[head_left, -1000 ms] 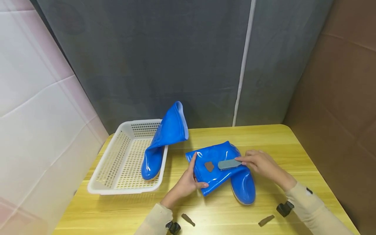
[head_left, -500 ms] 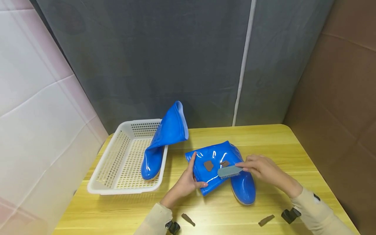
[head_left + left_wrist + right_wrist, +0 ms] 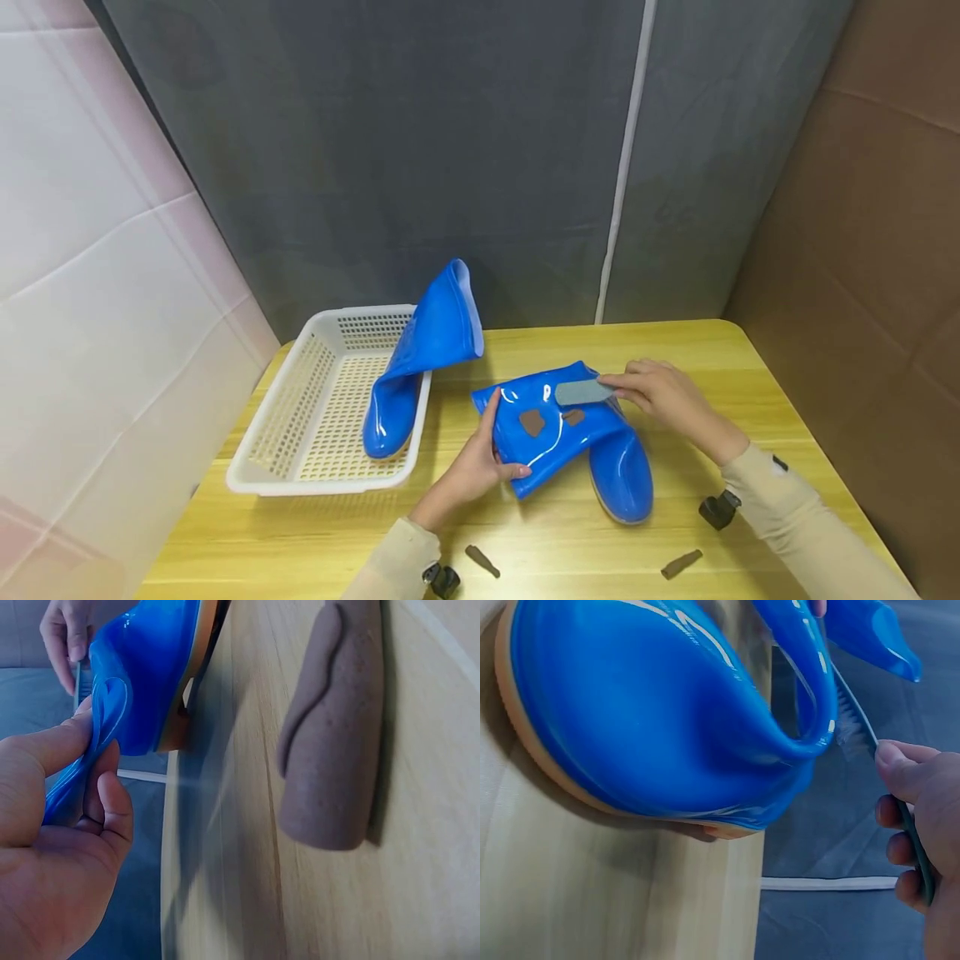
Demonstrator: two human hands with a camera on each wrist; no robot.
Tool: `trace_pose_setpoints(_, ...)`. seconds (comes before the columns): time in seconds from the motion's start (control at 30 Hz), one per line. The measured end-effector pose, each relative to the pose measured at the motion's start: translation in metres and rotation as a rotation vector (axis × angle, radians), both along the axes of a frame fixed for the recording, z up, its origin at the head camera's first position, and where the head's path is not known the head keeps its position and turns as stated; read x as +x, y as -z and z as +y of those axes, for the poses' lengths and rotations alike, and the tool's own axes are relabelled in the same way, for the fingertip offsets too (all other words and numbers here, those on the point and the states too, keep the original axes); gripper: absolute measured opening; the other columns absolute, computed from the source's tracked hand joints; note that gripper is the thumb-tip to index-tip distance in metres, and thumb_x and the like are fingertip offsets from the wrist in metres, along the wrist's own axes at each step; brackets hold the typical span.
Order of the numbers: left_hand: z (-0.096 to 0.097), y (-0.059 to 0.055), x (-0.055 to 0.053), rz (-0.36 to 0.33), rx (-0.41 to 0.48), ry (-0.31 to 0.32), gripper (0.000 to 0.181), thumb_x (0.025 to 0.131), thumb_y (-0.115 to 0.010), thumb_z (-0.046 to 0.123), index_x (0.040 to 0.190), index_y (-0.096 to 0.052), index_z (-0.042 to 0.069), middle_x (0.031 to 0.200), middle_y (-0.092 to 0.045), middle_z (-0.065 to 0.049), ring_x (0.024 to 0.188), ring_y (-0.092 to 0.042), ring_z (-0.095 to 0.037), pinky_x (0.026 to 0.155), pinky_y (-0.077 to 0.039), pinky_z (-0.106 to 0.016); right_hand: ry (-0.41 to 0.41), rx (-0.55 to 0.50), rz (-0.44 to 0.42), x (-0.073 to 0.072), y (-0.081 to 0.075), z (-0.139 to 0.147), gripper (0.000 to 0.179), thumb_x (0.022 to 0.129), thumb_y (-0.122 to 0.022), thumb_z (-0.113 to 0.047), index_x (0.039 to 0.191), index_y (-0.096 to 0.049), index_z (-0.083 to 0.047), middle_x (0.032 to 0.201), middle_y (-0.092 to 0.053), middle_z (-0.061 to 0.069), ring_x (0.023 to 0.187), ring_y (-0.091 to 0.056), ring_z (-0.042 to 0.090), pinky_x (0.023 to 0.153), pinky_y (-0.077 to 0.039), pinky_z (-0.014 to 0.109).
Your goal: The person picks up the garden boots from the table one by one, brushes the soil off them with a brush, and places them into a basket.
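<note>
A shiny blue rain boot point(image 3: 622, 475) lies on the table with its shaft folded over to the left. Two brown patches point(image 3: 532, 422) show on the shaft. My left hand point(image 3: 476, 465) grips the boot's top opening, thumb on one side and fingers on the other; the left wrist view shows the rim point(image 3: 97, 742) pinched. In my right hand point(image 3: 663, 400) is a grey-green scrubbing brush point(image 3: 583, 392), held by its handle, bristles against the upper part of the shaft. From the right wrist, the brush point(image 3: 855, 720) touches or nearly touches the folded shaft.
A white plastic basket point(image 3: 247, 467) stands on the left, with a second blue rain boot point(image 3: 431, 329) leaning over its right side. Two small brown clay-like pieces, one left point(image 3: 482, 561) and one right point(image 3: 681, 564), lie near the table's front edge. Fabric walls surround the table.
The brush first moved down the shaft toward the front, uncovering the second brown patch, then back up to above it. My left hand and the boot have stayed nearly still.
</note>
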State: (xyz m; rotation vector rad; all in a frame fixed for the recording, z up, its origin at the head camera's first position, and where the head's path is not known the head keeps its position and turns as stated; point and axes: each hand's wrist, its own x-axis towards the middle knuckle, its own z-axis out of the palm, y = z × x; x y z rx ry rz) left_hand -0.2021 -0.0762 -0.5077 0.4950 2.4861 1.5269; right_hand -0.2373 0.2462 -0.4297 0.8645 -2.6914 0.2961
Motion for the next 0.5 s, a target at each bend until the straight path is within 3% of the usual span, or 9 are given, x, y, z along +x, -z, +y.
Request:
trace_pose_setpoints(0.3,0.004,0.001,0.000,0.020,-0.014,0.012,0.119,0.081,-0.081,0.025,0.159,0.008,0.030,0.165,-0.020,-0.020,0.143,-0.038,-0.044,0.112,-0.042,-0.052,-0.004,0.024,-0.108,0.012,0.014,0.007,0.034,0.091,-0.070,-0.023,0.125,-0.070,-0.029,0.072,-0.043,-0.012,0.062,-0.035,0.000,0.055,-0.033,0.014)
trace_pose_setpoints(0.5,0.003,0.002,0.000,0.005,-0.010,-0.002,0.118,0.082,-0.081,0.024,0.159,0.008,0.030,0.165,-0.018,-0.020,0.145,-0.036,-0.044,0.113,-0.040,-0.053,-0.020,0.052,-0.193,0.025,0.012,0.008,0.032,0.095,-0.065,-0.028,0.127,-0.068,-0.031,0.075,-0.049,-0.015,0.066,-0.039,-0.003,0.059,-0.037,0.014)
